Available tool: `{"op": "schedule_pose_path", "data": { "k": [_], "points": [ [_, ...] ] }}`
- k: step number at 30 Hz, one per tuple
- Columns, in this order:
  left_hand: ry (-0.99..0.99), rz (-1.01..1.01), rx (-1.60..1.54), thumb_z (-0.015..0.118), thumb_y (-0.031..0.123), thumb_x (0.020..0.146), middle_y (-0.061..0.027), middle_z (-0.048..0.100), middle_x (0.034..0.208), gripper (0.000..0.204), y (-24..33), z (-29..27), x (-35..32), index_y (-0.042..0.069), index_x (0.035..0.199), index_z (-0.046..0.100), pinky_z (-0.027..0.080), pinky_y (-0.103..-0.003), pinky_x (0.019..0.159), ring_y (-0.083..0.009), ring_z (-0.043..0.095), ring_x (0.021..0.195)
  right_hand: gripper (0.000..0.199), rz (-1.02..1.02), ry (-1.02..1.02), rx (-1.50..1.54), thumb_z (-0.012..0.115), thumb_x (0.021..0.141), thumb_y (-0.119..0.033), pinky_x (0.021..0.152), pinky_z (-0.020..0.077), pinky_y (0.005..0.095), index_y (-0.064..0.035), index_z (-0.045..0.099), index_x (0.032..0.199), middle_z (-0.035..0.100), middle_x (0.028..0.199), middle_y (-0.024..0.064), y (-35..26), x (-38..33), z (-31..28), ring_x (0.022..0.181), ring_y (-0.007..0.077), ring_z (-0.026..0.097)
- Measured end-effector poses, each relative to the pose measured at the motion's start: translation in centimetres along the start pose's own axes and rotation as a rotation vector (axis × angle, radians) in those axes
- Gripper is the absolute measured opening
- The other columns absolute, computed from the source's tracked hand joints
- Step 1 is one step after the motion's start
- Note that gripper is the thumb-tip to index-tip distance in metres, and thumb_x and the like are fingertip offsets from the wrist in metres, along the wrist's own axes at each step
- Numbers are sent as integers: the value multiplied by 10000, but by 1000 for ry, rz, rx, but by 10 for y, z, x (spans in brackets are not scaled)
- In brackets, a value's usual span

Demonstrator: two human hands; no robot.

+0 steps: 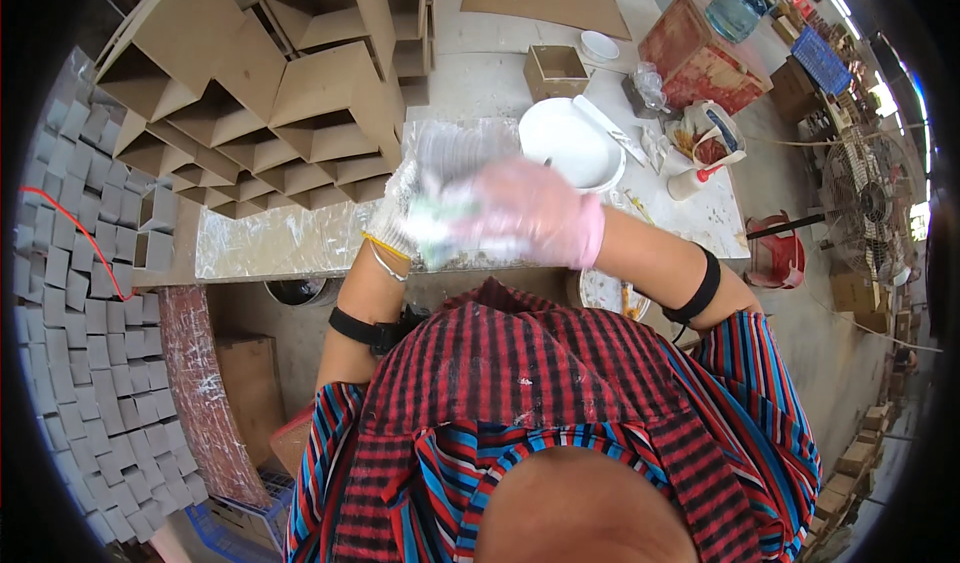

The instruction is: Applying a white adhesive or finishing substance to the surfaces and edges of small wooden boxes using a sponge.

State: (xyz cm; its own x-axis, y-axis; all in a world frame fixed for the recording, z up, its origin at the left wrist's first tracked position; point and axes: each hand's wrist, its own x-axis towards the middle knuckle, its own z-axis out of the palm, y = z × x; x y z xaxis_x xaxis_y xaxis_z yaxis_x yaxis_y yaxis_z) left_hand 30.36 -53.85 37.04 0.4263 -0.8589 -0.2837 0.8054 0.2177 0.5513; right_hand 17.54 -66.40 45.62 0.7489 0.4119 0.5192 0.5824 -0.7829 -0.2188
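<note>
My left hand (397, 206), in a white knit glove with a yellow cuff edge, is at the near side of the worktable. My right hand (535, 208), in a pink glove, reaches across toward it. Between the two lies a smeared white and pale green shape (437, 215), too blurred to name. Motion hides the fingers of both hands. Just beyond them is a stack of thin greyish pieces (465, 143). Close by the right hand stands a round white basin (560, 123) with whitish contents, and a flat white strip (610, 131) rests across its rim.
Open brown cardboard boxes (310, 93) are stacked high at the left. Rows of small grey boxes (90, 333) fill the far left. A small carton (556, 71), a white bottle with a red tip (690, 183) and a red-stained box (695, 58) stand right. Beyond is a fan (865, 198).
</note>
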Motion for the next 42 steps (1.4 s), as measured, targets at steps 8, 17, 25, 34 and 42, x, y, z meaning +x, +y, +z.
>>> {"op": "schedule_pose_path", "data": {
  "k": [8,17,25,34,42],
  "points": [
    [88,3,85,425,451,928,-109,572,1121,500,-14,-4,1,45,1210,500,502,-348,840,-216,578,1001,458,344,112,-94,585,778,-55,888,459,365,-197,558,1212,595,1078,37,72,26,-5,989,223,563],
    [7,142,97,489,299,912,-76,567,1087,330,-10,12,-15,88,1164,512,478,-358,862,-220,548,1030,695,118,155,-118,668,729,-119,856,480,350,-316,397,1339,567,1059,55,43,6,8,1023,241,546],
    [17,-4,-6,412,529,899,-128,526,1210,588,-6,-2,-15,72,1266,449,495,-382,853,-248,551,1049,626,179,291,-28,626,755,-73,809,487,355,-247,436,1326,594,1106,37,40,-5,-14,942,251,578],
    [-24,36,-32,423,517,901,-130,498,1251,593,-13,-13,-10,66,1285,426,474,-375,888,-258,522,1096,551,82,235,95,611,785,-118,844,489,355,-306,474,1283,584,1142,21,33,-19,5,968,244,581],
    [-103,-16,-58,391,438,935,-119,469,1281,520,-11,5,-30,78,1310,389,456,-388,918,-241,504,1121,525,112,-68,64,631,763,-126,840,481,344,-232,508,1262,624,997,41,-9,3,5,887,247,586]
  ]
}}
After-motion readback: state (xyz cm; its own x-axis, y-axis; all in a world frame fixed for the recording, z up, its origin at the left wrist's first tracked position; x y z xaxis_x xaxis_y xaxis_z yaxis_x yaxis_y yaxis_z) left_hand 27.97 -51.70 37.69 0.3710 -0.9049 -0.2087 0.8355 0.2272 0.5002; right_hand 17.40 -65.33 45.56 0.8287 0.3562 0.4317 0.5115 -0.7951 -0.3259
